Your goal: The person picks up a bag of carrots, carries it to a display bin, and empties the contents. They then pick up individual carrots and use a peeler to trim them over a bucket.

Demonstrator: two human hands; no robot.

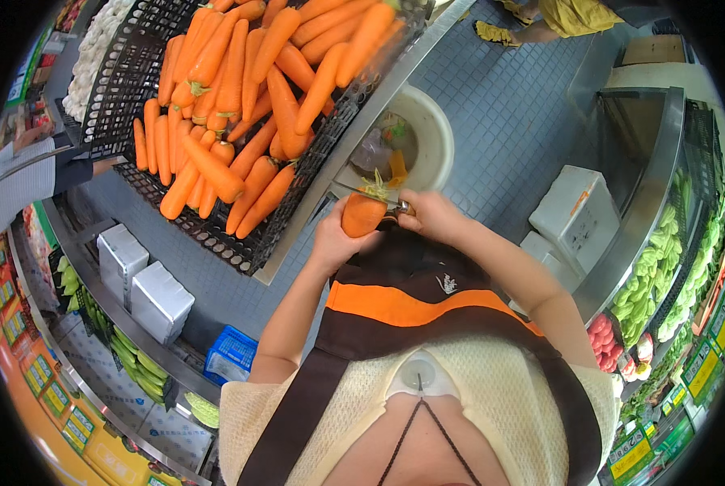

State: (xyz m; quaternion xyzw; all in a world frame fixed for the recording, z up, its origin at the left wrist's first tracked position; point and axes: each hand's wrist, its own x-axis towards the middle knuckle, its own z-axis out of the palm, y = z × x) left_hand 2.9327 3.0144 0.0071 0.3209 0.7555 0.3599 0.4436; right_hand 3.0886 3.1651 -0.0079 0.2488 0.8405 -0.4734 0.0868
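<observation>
At the middle of the view my left hand (337, 238) grips a thick carrot (362, 215), its cut-short green top pointing away from me. My right hand (430, 212) is closed on the handle of a knife (368, 193), whose blade lies across the carrot's top end. Just beyond them stands a round white bucket (440, 146) with scraps and a piece of plastic inside. To the upper left, a black plastic crate (256, 255) holds many carrots (213, 170) and rests beside a metal edge.
A metal counter edge (362, 136) runs diagonally by the crate. White foam boxes (575, 212) stand at right, more foam boxes (162, 301) and a blue basket (232, 352) at lower left. Vegetable displays curve along both sides. Two other people are partly visible, upper right and far left.
</observation>
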